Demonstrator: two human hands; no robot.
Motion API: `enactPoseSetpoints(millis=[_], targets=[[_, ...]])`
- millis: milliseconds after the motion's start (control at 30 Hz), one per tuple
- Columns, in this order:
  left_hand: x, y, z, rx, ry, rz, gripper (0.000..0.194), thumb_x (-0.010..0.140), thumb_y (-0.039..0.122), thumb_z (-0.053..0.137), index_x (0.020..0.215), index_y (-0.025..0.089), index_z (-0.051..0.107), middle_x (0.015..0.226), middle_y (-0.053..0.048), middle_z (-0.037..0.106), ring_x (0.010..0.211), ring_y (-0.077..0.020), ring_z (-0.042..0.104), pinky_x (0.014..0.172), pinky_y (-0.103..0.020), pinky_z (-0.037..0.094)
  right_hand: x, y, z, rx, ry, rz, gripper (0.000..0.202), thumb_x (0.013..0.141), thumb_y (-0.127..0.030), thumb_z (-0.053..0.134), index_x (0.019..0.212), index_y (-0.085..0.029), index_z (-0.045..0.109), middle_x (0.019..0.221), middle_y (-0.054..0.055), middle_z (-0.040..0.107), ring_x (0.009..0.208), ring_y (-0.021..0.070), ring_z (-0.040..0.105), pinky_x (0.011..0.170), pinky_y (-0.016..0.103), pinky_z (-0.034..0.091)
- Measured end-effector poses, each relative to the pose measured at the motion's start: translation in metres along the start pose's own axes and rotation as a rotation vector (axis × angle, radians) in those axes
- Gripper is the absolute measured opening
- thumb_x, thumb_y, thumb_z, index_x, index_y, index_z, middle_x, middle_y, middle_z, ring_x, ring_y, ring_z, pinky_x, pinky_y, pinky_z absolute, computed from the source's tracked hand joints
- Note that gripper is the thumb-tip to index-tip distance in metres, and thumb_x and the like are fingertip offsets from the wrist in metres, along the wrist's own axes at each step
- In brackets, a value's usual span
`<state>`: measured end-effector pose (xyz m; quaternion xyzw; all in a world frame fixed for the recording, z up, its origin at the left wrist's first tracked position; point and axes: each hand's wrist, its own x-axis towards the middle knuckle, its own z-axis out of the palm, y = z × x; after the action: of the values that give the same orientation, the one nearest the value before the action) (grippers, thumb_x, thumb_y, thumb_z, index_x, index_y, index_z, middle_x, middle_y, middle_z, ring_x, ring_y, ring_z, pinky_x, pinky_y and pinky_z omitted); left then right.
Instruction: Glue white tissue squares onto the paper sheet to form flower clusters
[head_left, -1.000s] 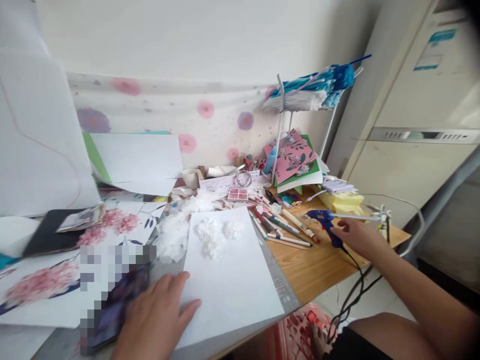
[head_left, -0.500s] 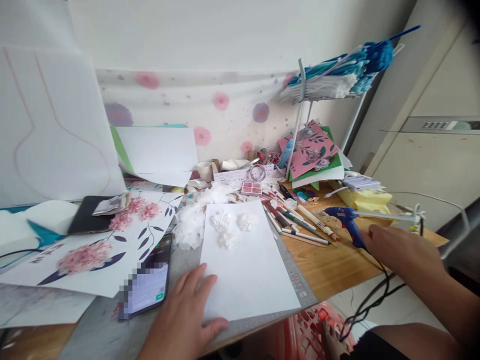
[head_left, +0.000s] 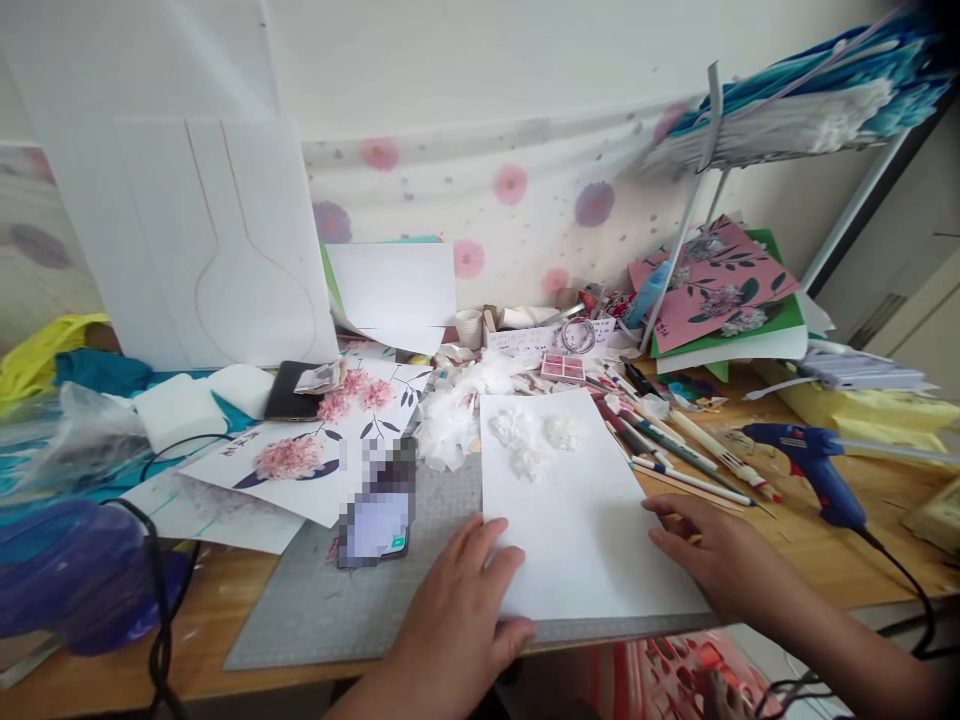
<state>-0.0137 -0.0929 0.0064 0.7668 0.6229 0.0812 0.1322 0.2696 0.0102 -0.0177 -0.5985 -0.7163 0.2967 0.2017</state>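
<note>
My left hand [head_left: 469,605] lies with fingers spread on the lower left edge of a white sheet of paper [head_left: 577,545]. At the sheet's right edge is my right hand [head_left: 701,545], fingers curved and apart, with nothing visible in it. White fluffy paper flowers [head_left: 529,462] sit in a cluster on the sheet's upper part. The sheet rests on a grey cutting mat [head_left: 300,610]. A blue glue gun [head_left: 814,465] with a clear glue stick lies on the table to the right of my right hand.
Pens and brushes [head_left: 675,460] lie right of the sheet. White tissue scraps [head_left: 450,420] are heaped behind it. A phone [head_left: 379,525] and a sheet with pink flowers [head_left: 292,460] lie at the left. A rack [head_left: 787,150] of pipe cleaners stands at back right.
My right hand has let go of the glue gun, which now lies on the table, and has moved left to the sheet. My left hand stays on the paper. The view has turned left.
</note>
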Motion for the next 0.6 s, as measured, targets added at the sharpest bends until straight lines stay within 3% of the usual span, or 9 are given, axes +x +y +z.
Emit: enactPoseSetpoints(millis=[167,267,367,467,600], targets=[[-0.001,-0.002,0.002,-0.005,0.003,0.03,0.044,0.076,0.029,0.062,0.119,0.025,0.055,0.143,-0.005,0.038,0.134,-0.0278,0.028,0.108,-0.044,0.031,0.008,-0.002,0.002,0.134,0.039,0.029,0.042,0.07,-0.042,0.049,0.1,-0.015,0.061,0.079,0.006,0.064,0.075,0.0201,0.061,0.066,0.028,0.047],[0.001,-0.006,0.0,-0.015,-0.015,0.051,0.044,0.076,0.03,0.062,0.12,0.027,0.054,0.144,-0.003,0.037,0.135,-0.027,0.026,0.109,-0.044,0.031,0.002,-0.009,0.0,0.166,0.019,0.049,0.03,0.069,-0.041,0.052,0.085,-0.018,0.064,0.067,0.002,0.06,0.062,0.0171,0.056,0.055,0.026,0.043],[0.005,-0.01,-0.004,-0.041,-0.066,0.062,0.051,0.074,0.035,0.064,0.123,0.029,0.051,0.146,-0.002,0.034,0.136,-0.0269,0.024,0.109,-0.043,0.029,-0.011,-0.015,-0.006,0.251,-0.099,0.092,0.024,0.071,-0.041,0.056,0.073,-0.019,0.064,0.063,0.001,0.06,0.054,0.0142,0.052,0.048,0.024,0.039],[0.009,-0.013,-0.009,-0.073,-0.11,0.073,0.053,0.074,0.037,0.064,0.125,0.028,0.05,0.146,-0.003,0.034,0.134,-0.0266,0.028,0.108,-0.041,0.031,-0.026,-0.015,-0.011,0.405,-0.234,0.144,0.029,0.068,-0.046,0.062,0.075,-0.019,0.068,0.068,0.003,0.063,0.058,0.015,0.053,0.05,0.024,0.041],[0.028,-0.019,-0.026,-0.054,-0.074,0.085,0.037,0.081,0.03,0.054,0.118,0.026,0.055,0.138,-0.003,0.045,0.122,-0.0225,0.046,0.101,-0.035,0.039,-0.043,-0.008,-0.002,0.556,-0.324,0.239,0.032,0.061,-0.048,0.07,0.08,-0.022,0.073,0.074,0.004,0.066,0.064,0.0171,0.058,0.057,0.024,0.046]])
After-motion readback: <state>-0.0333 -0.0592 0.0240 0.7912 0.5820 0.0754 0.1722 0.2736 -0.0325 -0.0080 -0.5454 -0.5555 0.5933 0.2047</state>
